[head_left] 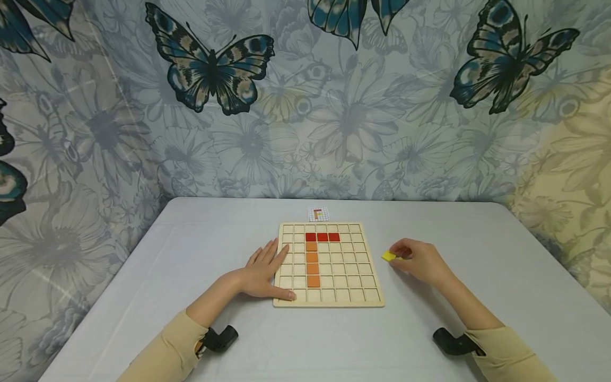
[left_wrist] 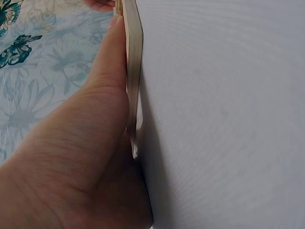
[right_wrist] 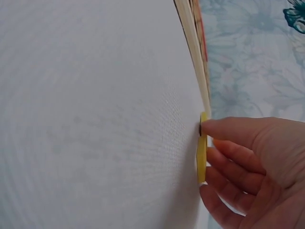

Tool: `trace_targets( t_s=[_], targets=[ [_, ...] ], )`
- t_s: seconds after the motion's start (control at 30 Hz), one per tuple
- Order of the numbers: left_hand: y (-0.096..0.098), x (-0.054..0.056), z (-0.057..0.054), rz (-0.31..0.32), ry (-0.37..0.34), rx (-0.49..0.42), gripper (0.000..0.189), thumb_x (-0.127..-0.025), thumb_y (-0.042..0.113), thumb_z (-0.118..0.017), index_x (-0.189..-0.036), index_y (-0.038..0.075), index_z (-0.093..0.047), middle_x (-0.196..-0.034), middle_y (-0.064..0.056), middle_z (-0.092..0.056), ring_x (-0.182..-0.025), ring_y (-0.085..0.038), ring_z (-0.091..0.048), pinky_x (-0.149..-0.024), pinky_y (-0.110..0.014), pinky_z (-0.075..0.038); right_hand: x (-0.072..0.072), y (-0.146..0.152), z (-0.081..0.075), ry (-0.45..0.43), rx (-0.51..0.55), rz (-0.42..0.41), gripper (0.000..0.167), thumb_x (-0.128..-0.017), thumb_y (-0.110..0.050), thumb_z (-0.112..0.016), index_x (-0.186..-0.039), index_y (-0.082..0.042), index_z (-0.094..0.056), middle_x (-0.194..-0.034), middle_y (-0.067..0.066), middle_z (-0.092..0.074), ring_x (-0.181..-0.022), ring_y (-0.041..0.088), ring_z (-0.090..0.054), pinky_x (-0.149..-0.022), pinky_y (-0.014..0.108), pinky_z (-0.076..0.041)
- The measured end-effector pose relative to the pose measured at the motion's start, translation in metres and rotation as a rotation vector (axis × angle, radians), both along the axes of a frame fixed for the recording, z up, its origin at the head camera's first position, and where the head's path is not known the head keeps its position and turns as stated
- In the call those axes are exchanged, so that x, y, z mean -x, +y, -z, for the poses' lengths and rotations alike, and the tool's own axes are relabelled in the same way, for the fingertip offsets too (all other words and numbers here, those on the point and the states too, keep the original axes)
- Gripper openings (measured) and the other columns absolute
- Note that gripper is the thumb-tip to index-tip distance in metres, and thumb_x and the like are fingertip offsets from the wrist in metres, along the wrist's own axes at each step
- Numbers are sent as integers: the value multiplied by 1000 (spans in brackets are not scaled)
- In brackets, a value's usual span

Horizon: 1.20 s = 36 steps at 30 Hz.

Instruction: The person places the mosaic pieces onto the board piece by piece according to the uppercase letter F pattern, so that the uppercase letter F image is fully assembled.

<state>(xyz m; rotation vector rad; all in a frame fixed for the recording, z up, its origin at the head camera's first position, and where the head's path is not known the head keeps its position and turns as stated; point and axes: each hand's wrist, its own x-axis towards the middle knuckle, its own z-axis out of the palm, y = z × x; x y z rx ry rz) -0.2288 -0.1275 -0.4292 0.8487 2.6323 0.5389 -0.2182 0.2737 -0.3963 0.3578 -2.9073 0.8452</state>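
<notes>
A wooden grid board [head_left: 342, 270] lies on the table, with a row of three red tiles [head_left: 322, 237] and a column of several orange tiles [head_left: 312, 257] in its squares. My left hand [head_left: 260, 273] rests spread over the board's left edge, its thumb on the front left corner; in the left wrist view the thumb side lies along the board's edge [left_wrist: 135, 57]. To the right of the board, my right hand [head_left: 420, 260] has thumb and fingers at the yellow tiles [head_left: 389, 256], pinching one close to the tabletop. How many yellow tiles are there is partly hidden by the fingers.
A small printed card [head_left: 318, 214] with a coloured grid pattern lies just behind the board. The white-covered table [head_left: 215, 223] reaches back to a wall of butterfly-and-flower cloth [head_left: 353, 122]. Black devices [head_left: 221, 339] are worn at both wrists.
</notes>
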Motion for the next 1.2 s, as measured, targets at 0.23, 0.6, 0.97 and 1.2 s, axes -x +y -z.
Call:
trace_targets(
  t_s=[0.23,0.6,0.97,1.2],
  targets=[
    [1,-1,-6,-3,-16,9,123,-75,79,-59,-158,13,4,-160,-15,18,-146,-27,19,-114,-51,9,2,-1,-2,-43,15,17,25,-83,-18,-77,-104,-5,-70,-94,5,-69,-88,25,-63,-69,34,-48],
    [3,-5,-16,2,-31,9,119,-79,75,-60,-157,9,1,-160,-20,15,-147,-32,15,-115,-53,7,2,-18,-7,-93,119,1,26,-83,-20,-78,-104,-5,-70,-87,0,-67,-87,20,-63,-67,32,-48],
    [4,-7,-19,-3,-26,37,116,-81,69,-63,-158,11,1,-160,-18,15,-147,-31,15,-115,-53,6,5,-50,-3,-139,202,-62,24,-82,-21,-79,-101,-8,-70,-86,-1,-67,-84,16,-61,-68,30,-48],
    [4,-7,-18,0,-26,29,118,-80,71,-62,-157,9,2,-160,-19,16,-147,-32,15,-115,-53,6,8,-70,-1,-142,221,-94,19,-82,-16,-78,-98,-9,-70,-86,-2,-66,-82,16,-60,-71,30,-49]
  ],
)
